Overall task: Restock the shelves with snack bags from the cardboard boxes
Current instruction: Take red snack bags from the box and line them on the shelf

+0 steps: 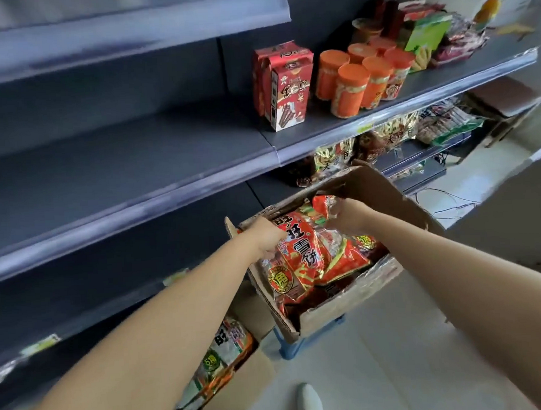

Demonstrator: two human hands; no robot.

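Soft even daylight, wide-angle bending at edges, slight motion blur throughout.

Glossy crinkled plastic snack bags (301,254), matt brown cardboard box (374,191), smooth dark matt metal shelves (116,170)

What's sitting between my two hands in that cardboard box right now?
Between left hand and right hand lie red snack bags, inside the cardboard box; the head view shows it.

Red snack bags (301,250) in open cardboard box (349,301)
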